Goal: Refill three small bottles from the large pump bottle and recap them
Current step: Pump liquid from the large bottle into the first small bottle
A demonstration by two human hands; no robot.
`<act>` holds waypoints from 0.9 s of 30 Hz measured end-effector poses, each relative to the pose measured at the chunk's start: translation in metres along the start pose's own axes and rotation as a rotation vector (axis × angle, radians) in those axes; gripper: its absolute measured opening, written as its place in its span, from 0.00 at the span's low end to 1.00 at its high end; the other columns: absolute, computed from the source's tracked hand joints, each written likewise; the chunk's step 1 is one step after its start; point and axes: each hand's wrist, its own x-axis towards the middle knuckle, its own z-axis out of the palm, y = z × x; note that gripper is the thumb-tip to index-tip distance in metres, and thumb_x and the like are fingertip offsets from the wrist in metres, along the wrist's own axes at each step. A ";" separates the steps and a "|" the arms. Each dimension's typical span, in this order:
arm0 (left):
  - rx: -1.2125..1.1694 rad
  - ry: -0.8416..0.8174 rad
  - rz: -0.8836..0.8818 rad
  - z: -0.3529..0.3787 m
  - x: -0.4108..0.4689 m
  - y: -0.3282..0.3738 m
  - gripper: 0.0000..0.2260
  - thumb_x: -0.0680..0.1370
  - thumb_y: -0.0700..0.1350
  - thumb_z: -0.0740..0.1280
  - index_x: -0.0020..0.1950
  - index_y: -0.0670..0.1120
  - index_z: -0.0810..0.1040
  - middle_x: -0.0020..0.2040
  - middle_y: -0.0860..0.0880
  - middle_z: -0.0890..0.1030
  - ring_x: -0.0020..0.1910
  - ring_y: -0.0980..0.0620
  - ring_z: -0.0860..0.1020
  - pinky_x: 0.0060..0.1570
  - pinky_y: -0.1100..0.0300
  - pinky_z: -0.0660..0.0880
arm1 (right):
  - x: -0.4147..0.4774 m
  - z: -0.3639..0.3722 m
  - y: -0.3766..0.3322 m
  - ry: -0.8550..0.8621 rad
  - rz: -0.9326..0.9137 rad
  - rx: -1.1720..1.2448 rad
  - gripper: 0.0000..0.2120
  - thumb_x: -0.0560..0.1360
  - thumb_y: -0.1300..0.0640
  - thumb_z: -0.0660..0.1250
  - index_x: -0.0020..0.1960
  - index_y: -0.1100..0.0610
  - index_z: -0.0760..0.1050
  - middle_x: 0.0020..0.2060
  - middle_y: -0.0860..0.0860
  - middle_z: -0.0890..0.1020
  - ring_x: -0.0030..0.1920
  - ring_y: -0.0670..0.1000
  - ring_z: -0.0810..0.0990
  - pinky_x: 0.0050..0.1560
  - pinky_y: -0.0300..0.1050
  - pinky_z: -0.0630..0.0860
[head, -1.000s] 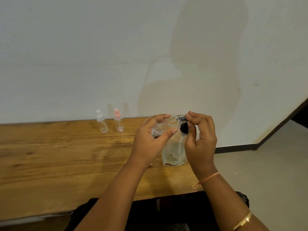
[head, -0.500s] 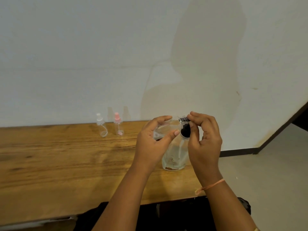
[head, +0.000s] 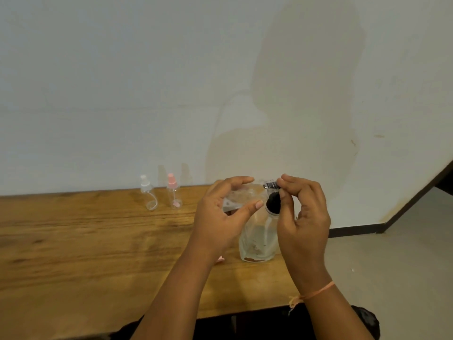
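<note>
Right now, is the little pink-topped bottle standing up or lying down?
Standing up. The pink-topped bottle sits upright on the table, cap pointing up.

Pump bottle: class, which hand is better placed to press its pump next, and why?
Right hand: it pinches the pump head of the large pump bottle. The left hand holds a small clear bottle beside the spout, so it is probably occupied.
</note>
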 end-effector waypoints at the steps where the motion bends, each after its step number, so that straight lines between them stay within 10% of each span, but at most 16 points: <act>1: 0.009 -0.002 0.004 0.001 0.000 0.001 0.16 0.68 0.46 0.75 0.50 0.63 0.76 0.51 0.58 0.79 0.53 0.68 0.75 0.46 0.77 0.70 | 0.001 -0.002 0.000 -0.002 -0.004 -0.003 0.10 0.74 0.71 0.63 0.51 0.61 0.78 0.48 0.52 0.77 0.54 0.39 0.76 0.55 0.28 0.71; 27: 0.048 -0.015 -0.016 -0.003 0.009 -0.005 0.16 0.68 0.47 0.75 0.50 0.63 0.77 0.51 0.58 0.80 0.54 0.65 0.76 0.51 0.72 0.72 | 0.005 0.002 0.011 -0.047 -0.064 0.024 0.13 0.73 0.72 0.63 0.51 0.56 0.75 0.48 0.52 0.76 0.55 0.36 0.75 0.54 0.27 0.72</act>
